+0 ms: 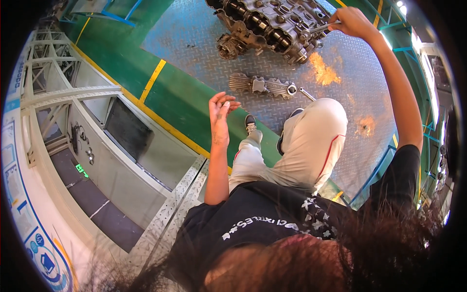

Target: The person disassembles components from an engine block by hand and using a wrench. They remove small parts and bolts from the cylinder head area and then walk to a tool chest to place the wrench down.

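At the top of the view an engine [265,24] lies on the metal floor, its camshafts uncovered. My right hand [351,22] reaches far out to its right side, fingers closed round the handle of a metal wrench [318,29]. The wrench's far end meets the engine's edge, though what it sits on is too small to tell. My left hand [221,111] hangs in the air above the green floor, fingers loosely bent and holding nothing. Between my knees and the engine lies a ribbed metal cover [278,88], with a short metal rod [307,94] beside its right end.
Rusty orange patches [323,70] mark the blue tread-plate floor [357,104]. To the left run green flooring with yellow lines [153,82] and a pale metal frame with shelves [121,160]. Blue railings [384,168] stand on the right. My bent knee [326,119] rises close to the rod.
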Demonstrator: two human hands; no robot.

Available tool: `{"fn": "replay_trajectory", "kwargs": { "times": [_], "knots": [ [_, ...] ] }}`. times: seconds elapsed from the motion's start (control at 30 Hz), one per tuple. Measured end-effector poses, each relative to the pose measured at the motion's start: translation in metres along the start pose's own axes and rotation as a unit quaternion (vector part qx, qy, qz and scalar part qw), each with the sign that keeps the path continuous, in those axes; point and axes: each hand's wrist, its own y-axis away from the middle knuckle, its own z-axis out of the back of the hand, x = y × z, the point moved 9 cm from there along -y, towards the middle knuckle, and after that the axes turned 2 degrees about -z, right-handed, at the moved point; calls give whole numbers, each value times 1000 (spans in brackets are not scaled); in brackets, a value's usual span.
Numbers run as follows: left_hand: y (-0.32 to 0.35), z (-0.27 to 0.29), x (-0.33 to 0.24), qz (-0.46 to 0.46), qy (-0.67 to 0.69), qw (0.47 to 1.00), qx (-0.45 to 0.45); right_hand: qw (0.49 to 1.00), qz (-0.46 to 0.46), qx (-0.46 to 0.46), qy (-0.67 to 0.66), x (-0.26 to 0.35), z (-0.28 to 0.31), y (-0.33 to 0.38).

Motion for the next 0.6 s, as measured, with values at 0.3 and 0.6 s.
{"fn": "replay_trajectory", "kwargs": {
  "times": [0.3, 0.6],
  "knots": [
    [-3, -9, -9, -14, 6, 1000, 2, 980, 72, 37, 184, 50, 32, -55],
    [1, 5, -2, -17, 28, 999, -21, 999, 37, 13, 14, 8, 6, -21]
  ]
}}
